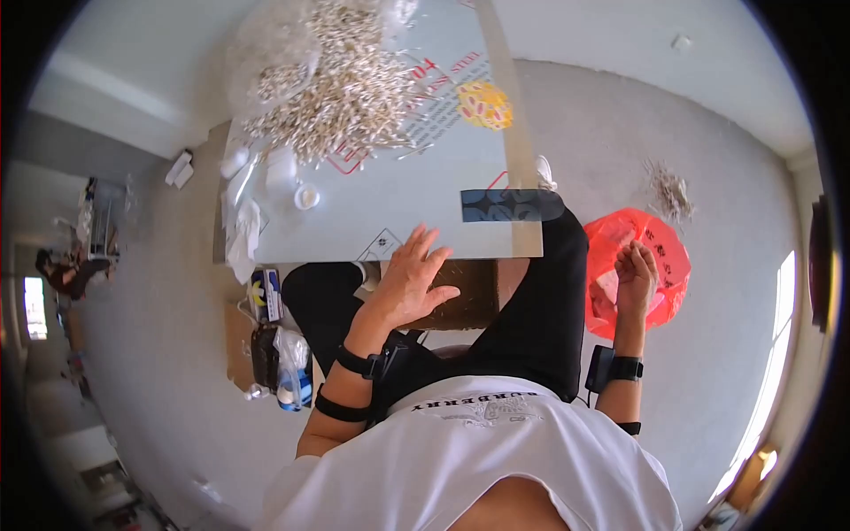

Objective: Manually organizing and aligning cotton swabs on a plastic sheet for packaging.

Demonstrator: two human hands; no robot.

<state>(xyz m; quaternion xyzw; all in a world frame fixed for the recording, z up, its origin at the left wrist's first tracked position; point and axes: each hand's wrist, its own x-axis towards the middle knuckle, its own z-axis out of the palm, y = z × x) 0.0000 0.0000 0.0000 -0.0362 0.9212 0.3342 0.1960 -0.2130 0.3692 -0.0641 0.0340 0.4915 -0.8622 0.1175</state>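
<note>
My left hand [409, 274] hovers over the near edge of the table [425, 226], palm down with its fingers spread. No object shows in it. Off to the right, my right hand [637, 268] is above an open red plastic bag [675, 265], its fingers curled together. Whatever they may hold is too small to make out. At the far side of the tabletop lies a large heap of thin pale sticks with white tips, resembling cotton swabs [341, 93], partly under a clear plastic bag [274, 62]. A small round white container [306, 196] stands nearer me.
A yellow patterned item [484, 105] and a dark patterned strip [500, 205] lie on the table's right side. White crumpled film [243, 234] hangs over the left edge. Loose sticks [670, 191] are piled on the floor beyond the red bag. Boxes and packages [279, 354] stand by my left leg.
</note>
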